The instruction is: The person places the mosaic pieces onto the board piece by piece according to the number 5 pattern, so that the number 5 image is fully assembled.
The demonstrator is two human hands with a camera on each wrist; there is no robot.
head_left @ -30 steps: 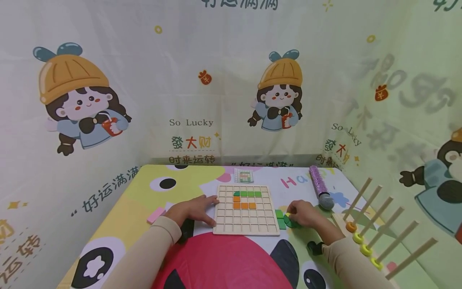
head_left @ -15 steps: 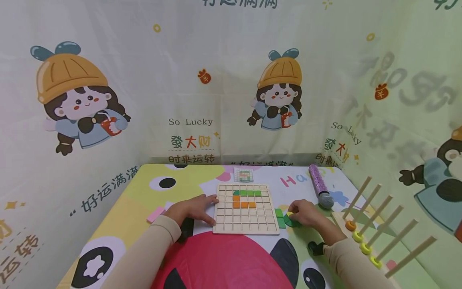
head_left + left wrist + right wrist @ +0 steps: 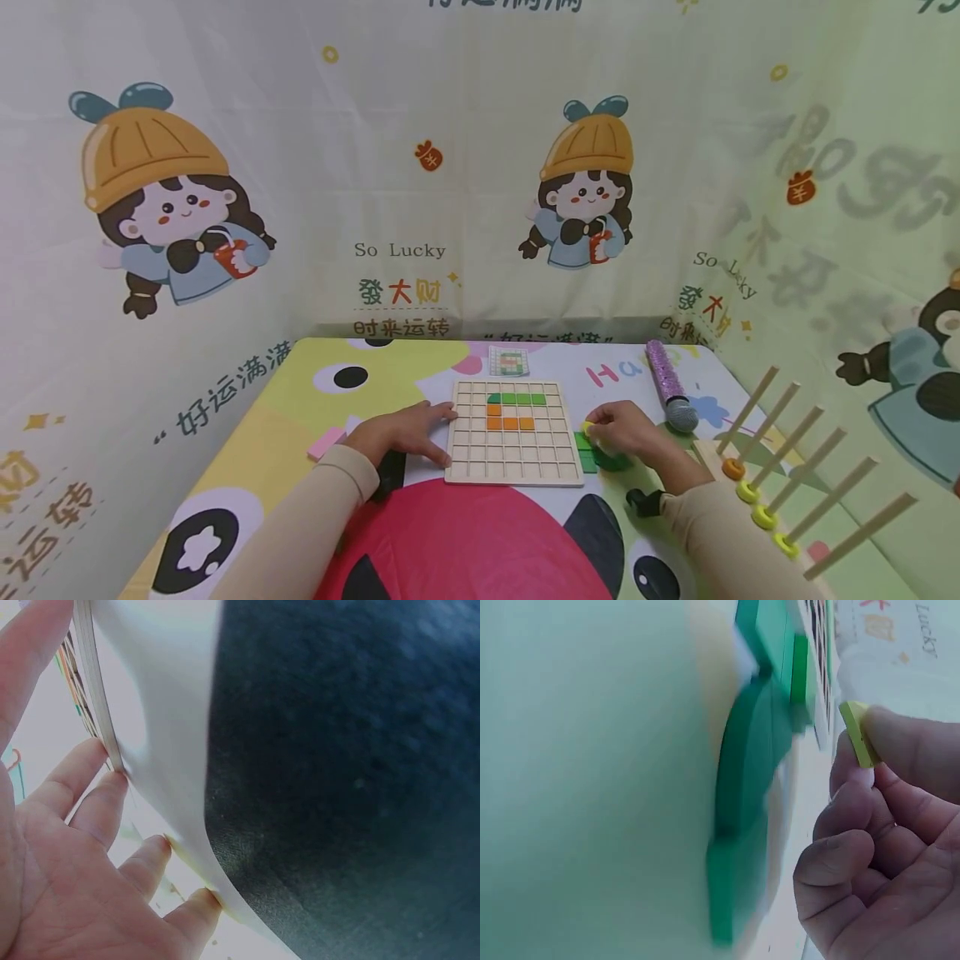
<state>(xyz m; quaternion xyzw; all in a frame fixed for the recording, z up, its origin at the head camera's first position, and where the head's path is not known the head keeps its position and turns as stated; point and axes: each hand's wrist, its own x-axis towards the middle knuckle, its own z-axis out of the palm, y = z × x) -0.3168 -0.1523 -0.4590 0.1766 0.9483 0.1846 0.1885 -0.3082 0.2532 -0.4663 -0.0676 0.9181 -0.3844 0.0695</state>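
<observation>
Our right hand (image 3: 626, 429) pinches a yellow piece (image 3: 860, 733) near green tiles (image 3: 587, 461); our left hand (image 3: 393, 435), spread, touches the grid board (image 3: 480, 463). On the far curtain (image 3: 360, 150) we read "So Lucky" (image 3: 400, 250).

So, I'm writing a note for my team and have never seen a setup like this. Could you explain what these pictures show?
There is no machine here: a person works with bare hands. The wide picture comes from a camera on the head, looking forward and down; the two close-ups come from cameras on the wrists.

On the table lies a wooden grid board holding green tiles and orange tiles. Loose green pieces lie to its right. Farther off are a small card and a microphone.

The left hand touches the board's left edge. The right hand pinches a yellow piece, clearest in the right wrist picture.
</observation>
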